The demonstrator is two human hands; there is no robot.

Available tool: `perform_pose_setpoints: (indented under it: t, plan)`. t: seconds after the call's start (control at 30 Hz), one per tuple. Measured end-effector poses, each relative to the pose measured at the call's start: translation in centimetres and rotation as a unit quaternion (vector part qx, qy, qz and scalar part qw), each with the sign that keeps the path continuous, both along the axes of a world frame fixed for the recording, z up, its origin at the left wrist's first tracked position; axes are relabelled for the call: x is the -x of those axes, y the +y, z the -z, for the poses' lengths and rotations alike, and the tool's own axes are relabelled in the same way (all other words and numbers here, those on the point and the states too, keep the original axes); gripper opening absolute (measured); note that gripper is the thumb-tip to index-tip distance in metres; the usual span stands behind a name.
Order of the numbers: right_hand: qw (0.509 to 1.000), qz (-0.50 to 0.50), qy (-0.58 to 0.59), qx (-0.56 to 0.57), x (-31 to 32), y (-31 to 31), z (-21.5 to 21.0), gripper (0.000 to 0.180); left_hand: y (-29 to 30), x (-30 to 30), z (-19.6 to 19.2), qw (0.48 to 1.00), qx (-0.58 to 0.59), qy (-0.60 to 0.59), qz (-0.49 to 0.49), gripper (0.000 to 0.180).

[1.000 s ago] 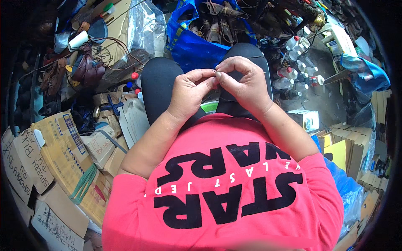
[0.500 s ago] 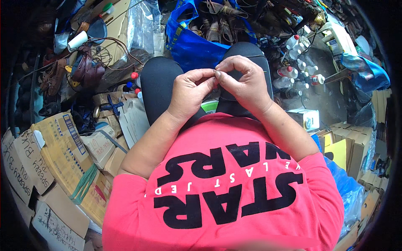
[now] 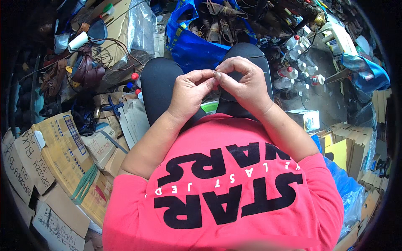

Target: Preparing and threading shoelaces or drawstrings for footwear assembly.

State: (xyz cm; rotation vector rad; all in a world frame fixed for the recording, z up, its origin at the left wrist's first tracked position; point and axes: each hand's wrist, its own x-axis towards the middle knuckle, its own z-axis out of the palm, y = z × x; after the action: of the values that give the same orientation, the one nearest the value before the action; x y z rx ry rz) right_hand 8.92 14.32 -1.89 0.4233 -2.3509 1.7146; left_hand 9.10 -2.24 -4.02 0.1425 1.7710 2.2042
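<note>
Plainly, a cluttered floor (image 3: 326,104) of bottles and a blue bag (image 3: 188,46) lies below the black-clad knees (image 3: 161,83). Something tiny, hidden, is pinched between left hand (image 3: 190,94) and right hand (image 3: 243,83) fingertips; if dropped, it could be lost.

whatever left hand (image 3: 190,92) and right hand (image 3: 243,81) pinch between fingertips too small to tell, covered by fingers. green thing (image 3: 209,107) under wrists mostly hidden. blue bag (image 3: 188,46) contents partly hidden behind knees, tangled, hard to separate. cardboard boxes (image 3: 54,154) cut off at left rim. shirt (image 3: 226,196) cut by lower edge. bottles (image 3: 299,69) small, details unclear.
</note>
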Motion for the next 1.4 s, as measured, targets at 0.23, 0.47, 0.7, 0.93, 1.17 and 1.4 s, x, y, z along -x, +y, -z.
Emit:
perform_pose_setpoints:
  t: [0.23,0.47,0.7,0.93,1.17,1.4]
  plan:
    - [1.000,0.005,0.002,-0.002,0.0,0.0,0.1,0.011,0.1,0.0,-0.3,0.999,0.026,0.019,-0.005,0.018]
    - [1.000,0.007,0.005,-0.005,0.1,0.1,0.3,0.011,0.2,-0.1,-0.2,0.998,0.052,0.025,-0.002,0.017]
    - [1.000,0.020,0.000,-0.010,0.1,0.1,0.4,0.011,0.3,0.0,-0.1,0.995,0.090,0.046,-0.011,0.018]
    - [0.999,0.016,-0.040,-0.003,0.2,0.1,0.5,0.009,0.1,0.0,0.3,0.983,0.150,0.107,-0.019,0.017]
    - [0.999,0.013,-0.040,0.008,0.2,0.2,0.6,0.009,0.4,0.0,-0.4,0.979,0.164,0.117,-0.026,0.016]
    - [0.999,0.013,-0.041,0.002,0.2,0.2,0.5,0.009,0.5,0.0,-0.7,0.974,0.180,0.133,-0.029,0.016]
